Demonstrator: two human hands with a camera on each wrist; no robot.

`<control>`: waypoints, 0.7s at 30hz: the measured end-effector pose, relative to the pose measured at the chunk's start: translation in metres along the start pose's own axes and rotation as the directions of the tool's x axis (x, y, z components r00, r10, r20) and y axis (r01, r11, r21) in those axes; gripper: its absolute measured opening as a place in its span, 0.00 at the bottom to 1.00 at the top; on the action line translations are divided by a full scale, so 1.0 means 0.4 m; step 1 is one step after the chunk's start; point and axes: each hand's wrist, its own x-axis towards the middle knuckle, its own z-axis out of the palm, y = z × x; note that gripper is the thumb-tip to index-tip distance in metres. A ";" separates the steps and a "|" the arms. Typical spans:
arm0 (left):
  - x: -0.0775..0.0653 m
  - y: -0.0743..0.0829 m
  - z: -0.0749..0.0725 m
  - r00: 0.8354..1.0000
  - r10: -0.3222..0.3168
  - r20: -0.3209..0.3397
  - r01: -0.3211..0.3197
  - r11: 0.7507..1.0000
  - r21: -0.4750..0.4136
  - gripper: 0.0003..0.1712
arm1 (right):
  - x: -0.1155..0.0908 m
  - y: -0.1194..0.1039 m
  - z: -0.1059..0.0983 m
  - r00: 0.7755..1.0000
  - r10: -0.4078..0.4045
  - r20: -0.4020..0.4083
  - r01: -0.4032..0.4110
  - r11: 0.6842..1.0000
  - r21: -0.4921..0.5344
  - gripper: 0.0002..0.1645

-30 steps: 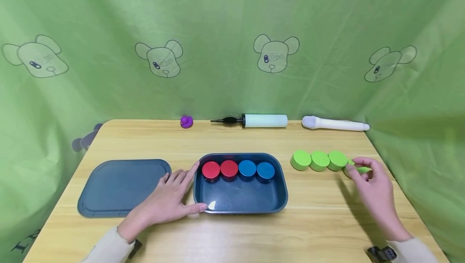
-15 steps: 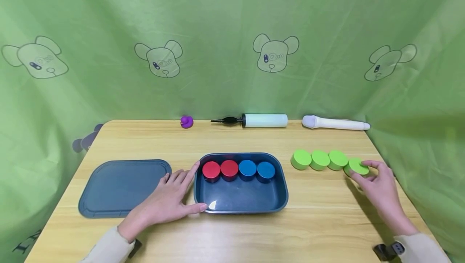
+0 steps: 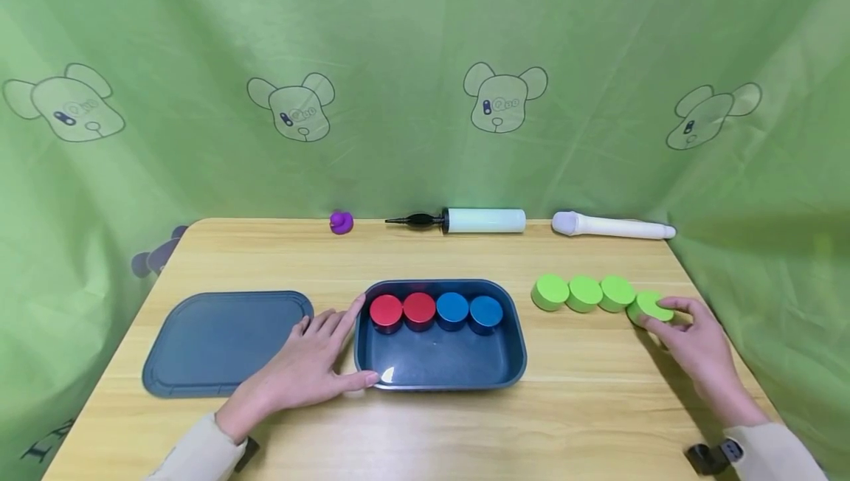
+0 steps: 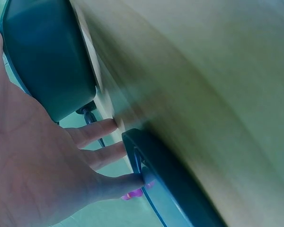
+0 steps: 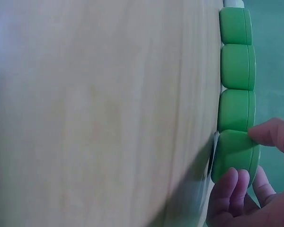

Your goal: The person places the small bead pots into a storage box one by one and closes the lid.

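In the head view my right hand (image 3: 700, 341) pinches the rightmost green round lidded container (image 3: 649, 307) between thumb and fingers. The right wrist view shows the thumb on one side of that container (image 5: 234, 153) and the fingertips on the other. It ends a touching row of several matching green containers (image 3: 585, 293). My left hand (image 3: 308, 367) lies with spread, straight fingers at the left side of the dark blue box (image 3: 438, 386); index finger and thumb touch its rim. Inside, two red round containers (image 3: 402, 311) and two blue ones (image 3: 468, 313) line the back wall.
A flat dark blue lid (image 3: 222, 344) lies left of the box, under the left fingertips' edge. Along the table's back edge are a purple rubber duck (image 3: 341, 223), a hand pump (image 3: 485, 220) and a white toy microphone (image 3: 614, 226). Green curtain (image 3: 412, 112) surrounds the table (image 3: 425, 433).
My right hand has shifted slightly right, so more of the rightmost green container's top shows. That container has levelled out. The left hand and the box have stayed put.
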 end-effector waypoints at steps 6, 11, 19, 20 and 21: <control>0.003 -0.002 -0.001 1.000 0.003 0.005 -0.003 1.000 0.003 0.68 | -0.011 0.000 -0.003 0.998 -0.016 -0.059 0.011 0.997 -0.072 0.33; 0.008 -0.005 -0.005 1.000 0.004 0.014 -0.004 1.000 0.005 0.68 | -0.035 -0.018 -0.004 0.991 -0.067 -0.114 0.051 0.989 -0.136 0.36; 0.004 -0.001 -0.005 1.000 -0.003 0.015 0.003 1.000 0.009 0.68 | -0.079 -0.085 0.020 0.966 -0.176 -0.190 0.159 0.982 -0.099 0.35; 0.003 0.000 -0.005 1.000 -0.005 0.016 0.005 1.000 0.007 0.68 | -0.085 -0.094 0.024 0.964 -0.184 -0.194 0.167 0.981 -0.097 0.35; 0.001 0.000 -0.004 1.000 -0.006 0.017 0.006 1.000 0.005 0.68 | -0.092 -0.103 0.028 0.962 -0.190 -0.195 0.175 0.980 -0.092 0.35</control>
